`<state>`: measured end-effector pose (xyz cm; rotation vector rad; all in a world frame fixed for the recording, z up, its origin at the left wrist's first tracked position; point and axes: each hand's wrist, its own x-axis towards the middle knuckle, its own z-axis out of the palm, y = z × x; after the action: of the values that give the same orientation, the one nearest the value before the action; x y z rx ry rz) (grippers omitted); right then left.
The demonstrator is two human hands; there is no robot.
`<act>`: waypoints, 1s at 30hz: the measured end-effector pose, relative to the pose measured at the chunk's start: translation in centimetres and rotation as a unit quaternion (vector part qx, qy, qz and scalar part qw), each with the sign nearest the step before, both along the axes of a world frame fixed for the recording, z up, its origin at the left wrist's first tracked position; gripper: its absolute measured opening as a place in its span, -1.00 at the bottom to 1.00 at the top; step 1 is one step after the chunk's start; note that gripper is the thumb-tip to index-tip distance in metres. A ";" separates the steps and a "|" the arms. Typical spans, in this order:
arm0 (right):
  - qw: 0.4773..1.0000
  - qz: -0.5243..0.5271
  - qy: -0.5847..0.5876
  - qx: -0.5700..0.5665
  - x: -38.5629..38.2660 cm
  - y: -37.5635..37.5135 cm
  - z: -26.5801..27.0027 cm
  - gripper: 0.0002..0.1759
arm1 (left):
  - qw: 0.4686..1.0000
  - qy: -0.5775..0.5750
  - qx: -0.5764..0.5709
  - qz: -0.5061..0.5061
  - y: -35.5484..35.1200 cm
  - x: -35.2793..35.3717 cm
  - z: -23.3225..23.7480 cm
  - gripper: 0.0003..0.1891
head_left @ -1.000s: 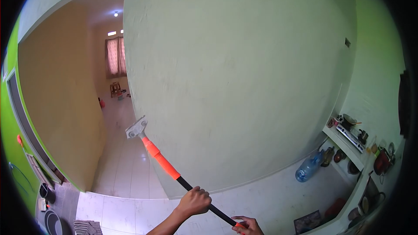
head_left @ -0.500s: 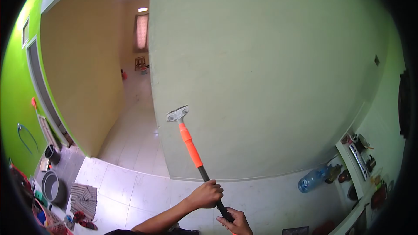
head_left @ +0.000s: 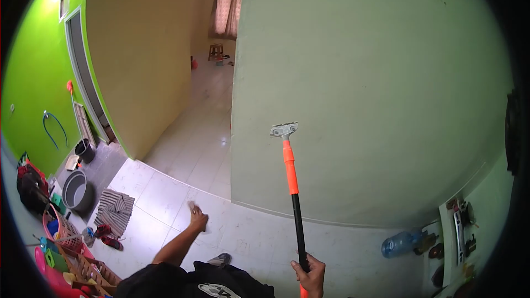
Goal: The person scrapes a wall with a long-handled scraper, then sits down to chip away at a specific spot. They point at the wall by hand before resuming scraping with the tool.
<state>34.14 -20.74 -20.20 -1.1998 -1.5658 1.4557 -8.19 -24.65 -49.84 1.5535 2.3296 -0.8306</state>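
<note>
My right hand [head_left: 310, 276] is closed around the lower part of a long-handled scraper [head_left: 298, 223], whose black pole stands nearly upright. An orange sleeve covers the upper shaft, and the flat metal head at the top overlaps the pale green wall [head_left: 370, 110] in this view. Off to the left, my left hand [head_left: 199, 219] is away from the pole, held out over the white tiled floor [head_left: 160, 187]. It is slightly blurred, with fingers stretched forward and nothing visible in them.
At left are a grey tub [head_left: 77, 192], a striped cloth [head_left: 115, 212], a black bucket [head_left: 84, 151] and a pink basket [head_left: 65, 226]. A blue water jug [head_left: 398, 244] lies by a white shelf [head_left: 446, 243] at right. Behind the wall's edge, a passage leads to a stool [head_left: 216, 51].
My left hand has let go of the scraper pole and moved left. The scraper now stands more upright, held by my right hand alone. The view has turned left.
</note>
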 end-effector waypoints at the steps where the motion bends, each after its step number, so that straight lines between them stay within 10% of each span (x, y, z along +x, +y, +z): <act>1: 1.000 0.004 -0.003 0.007 0.4 0.3 0.1 -0.80 | 0.991 -0.095 0.078 0.055 -0.6 0.8 0.1 -0.12; 6: 0.988 0.112 -0.096 0.038 2.7 3.8 -3.1 -0.74 | 0.762 -0.488 0.321 0.280 -5.7 1.1 -1.3 0.28; 10: 0.979 0.123 -0.156 0.037 2.2 6.1 -4.5 -0.82 | 0.786 -0.458 0.342 0.235 -1.4 5.7 3.5 -0.12; 12: 0.975 0.147 -0.161 0.034 1.5 7.3 -4.3 -0.81 | 0.560 -0.658 0.403 0.301 2.5 8.3 6.0 -0.17; 18: 0.964 0.215 -0.148 0.039 -1.5 7.8 -5.2 -0.71 | 0.305 -0.779 0.427 0.344 9.2 9.9 14.3 -0.09; 23: 0.956 0.245 -0.161 0.016 -2.0 7.7 -7.4 -0.59 | 0.341 -0.725 0.479 0.359 9.7 8.9 13.9 -0.56; 30: 0.941 0.228 -0.248 0.032 0.3 6.8 -10.6 -0.40 | 0.368 -0.700 0.441 0.424 5.4 9.7 10.6 -0.67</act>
<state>34.40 -13.90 -30.84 -1.2860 -2.3436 1.4236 1.50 -19.24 -39.21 0.2555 1.3734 1.6153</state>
